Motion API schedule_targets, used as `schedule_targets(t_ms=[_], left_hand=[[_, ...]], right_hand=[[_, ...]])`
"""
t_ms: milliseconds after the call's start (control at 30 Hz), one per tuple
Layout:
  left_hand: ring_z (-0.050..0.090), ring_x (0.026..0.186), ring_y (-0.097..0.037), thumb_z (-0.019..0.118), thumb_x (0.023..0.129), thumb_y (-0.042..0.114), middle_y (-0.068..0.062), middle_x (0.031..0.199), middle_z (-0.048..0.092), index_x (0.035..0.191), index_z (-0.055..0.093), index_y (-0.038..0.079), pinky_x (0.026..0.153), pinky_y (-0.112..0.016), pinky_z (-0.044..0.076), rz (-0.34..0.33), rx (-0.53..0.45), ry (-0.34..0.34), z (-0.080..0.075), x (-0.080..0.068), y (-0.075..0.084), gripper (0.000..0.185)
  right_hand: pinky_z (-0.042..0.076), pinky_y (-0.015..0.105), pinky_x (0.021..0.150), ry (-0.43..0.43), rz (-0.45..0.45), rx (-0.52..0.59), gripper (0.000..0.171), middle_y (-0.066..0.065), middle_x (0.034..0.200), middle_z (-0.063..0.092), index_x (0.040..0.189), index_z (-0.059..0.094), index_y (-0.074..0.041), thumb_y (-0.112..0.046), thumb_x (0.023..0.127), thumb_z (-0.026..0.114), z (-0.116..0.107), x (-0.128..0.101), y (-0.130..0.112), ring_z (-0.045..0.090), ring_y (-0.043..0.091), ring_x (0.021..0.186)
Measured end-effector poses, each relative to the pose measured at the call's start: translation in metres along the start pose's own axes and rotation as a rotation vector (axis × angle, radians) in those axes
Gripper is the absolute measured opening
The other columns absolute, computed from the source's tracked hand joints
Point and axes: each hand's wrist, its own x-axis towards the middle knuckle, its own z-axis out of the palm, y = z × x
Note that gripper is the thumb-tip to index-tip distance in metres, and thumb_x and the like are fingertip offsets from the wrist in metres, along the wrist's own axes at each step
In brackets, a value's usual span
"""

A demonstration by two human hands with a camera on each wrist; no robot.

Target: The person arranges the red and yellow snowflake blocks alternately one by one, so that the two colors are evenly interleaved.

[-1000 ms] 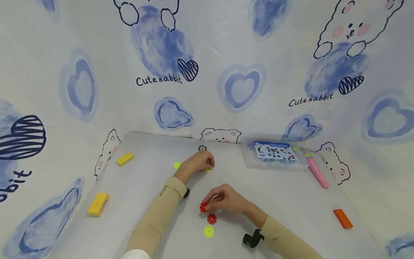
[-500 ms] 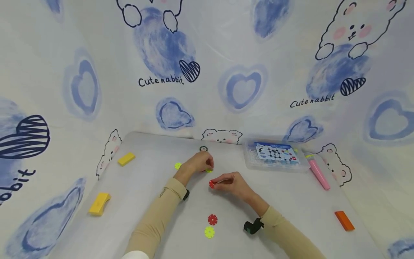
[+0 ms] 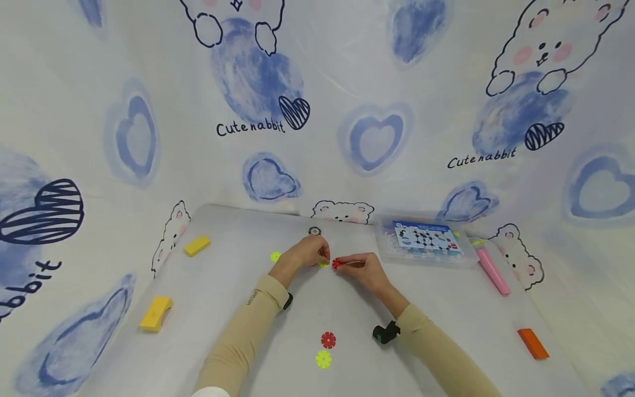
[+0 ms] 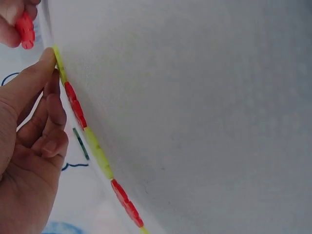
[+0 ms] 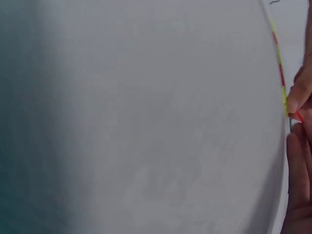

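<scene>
Head view: left hand [image 3: 306,251] pinches the row's [image 4: 99,152] yellow end disc [image 4: 60,66], right hand [image 3: 368,270] a red disc [image 3: 335,264] just rightward — likely joining, next needing aligned notches.

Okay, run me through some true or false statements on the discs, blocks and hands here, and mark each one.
1. The right hand holds a red disc. True.
2. That disc is attached to the row of discs. False: a gap separates them in the left wrist view.
3. The left hand holds the pink tube. False: it holds the yellow-green disc ending the row.
4. Two yellow blocks lie on the table's left side. True.
5. The orange block lies beside them. False: it is on the right side.
</scene>
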Motion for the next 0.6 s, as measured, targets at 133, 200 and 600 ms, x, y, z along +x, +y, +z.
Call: schedule_targets(t_ms=[133, 200, 600], left_hand=[[0.061, 0.069, -0.009, 0.082, 0.098, 0.011, 0.002, 0.086, 0.072, 0.091, 0.078, 0.011, 0.064, -0.022, 0.052, 0.001, 0.026, 0.003, 0.002, 0.001, -0.001, 0.008], [0.060, 0.069, -0.010, 0.082, 0.099, 0.011, 0.002, 0.086, 0.072, 0.091, 0.077, 0.011, 0.065, -0.022, 0.052, -0.007, 0.034, 0.002, 0.002, 0.002, -0.001, 0.009], [0.062, 0.073, -0.011, 0.082, 0.099, 0.012, 0.000, 0.089, 0.074, 0.093, 0.079, 0.011, 0.066, -0.023, 0.052, -0.007, 0.062, 0.017, 0.004, 0.001, 0.002, 0.006]], right_hand=[[0.062, 0.021, 0.090, 0.054, 0.002, -0.017, 0.021, 0.019, 0.115, 0.082, 0.115, 0.083, 0.002, -0.003, 0.094, 0.084, 0.001, 0.006, 0.001, 0.082, 0.022, 0.104], [0.062, 0.022, 0.091, 0.063, 0.010, -0.032, 0.022, 0.018, 0.115, 0.083, 0.115, 0.083, 0.001, -0.003, 0.094, 0.084, 0.001, 0.008, 0.001, 0.082, 0.023, 0.105], [0.062, 0.024, 0.075, 0.069, 0.036, -0.309, 0.019, 0.006, 0.103, 0.084, 0.109, 0.087, -0.008, -0.012, 0.091, 0.090, 0.007, 0.019, -0.008, 0.075, 0.013, 0.087]])
